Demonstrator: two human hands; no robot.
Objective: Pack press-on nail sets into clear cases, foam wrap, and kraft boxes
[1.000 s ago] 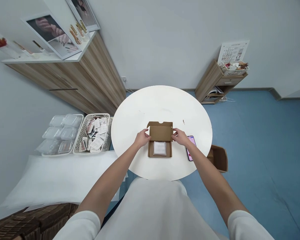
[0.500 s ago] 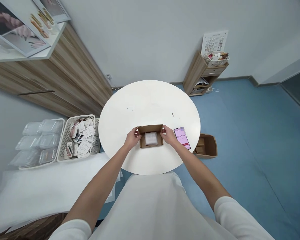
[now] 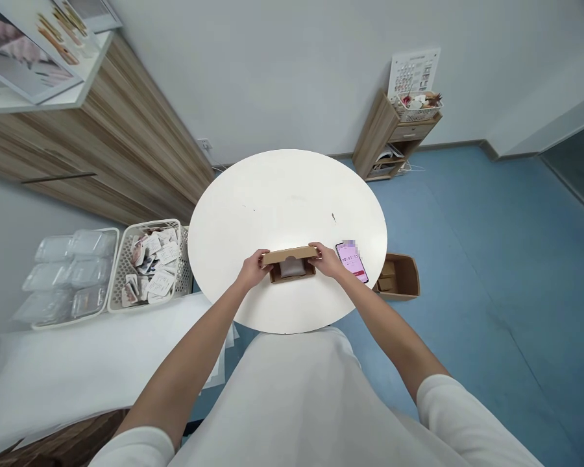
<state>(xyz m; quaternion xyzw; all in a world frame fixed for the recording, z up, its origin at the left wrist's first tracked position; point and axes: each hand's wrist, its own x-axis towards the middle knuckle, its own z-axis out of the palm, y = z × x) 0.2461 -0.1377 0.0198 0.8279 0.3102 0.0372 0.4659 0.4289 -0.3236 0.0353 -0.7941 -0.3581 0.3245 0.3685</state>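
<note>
A small brown cardboard box lies on the round white table, its lid tipped forward over part of the opening. Inside shows a pale, wrapped-looking packet, partly covered by the lid. My left hand grips the lid's left end, fingers bent round it. At the other end, my right hand holds the lid's right corner with thumb and fingers closed. Just right of that hand lies a phone with a running timer on a pink screen.
Left of the table stand a white basket of cards and another holding clear plastic boxes. White sheets lie below them. An open cardboard carton sits on the floor at right. A small wooden cabinet stands by the wall.
The box lid has swung from standing upright at the back to leaning forward over the packet, with both hands moving along with it. The view has shifted slightly.
</note>
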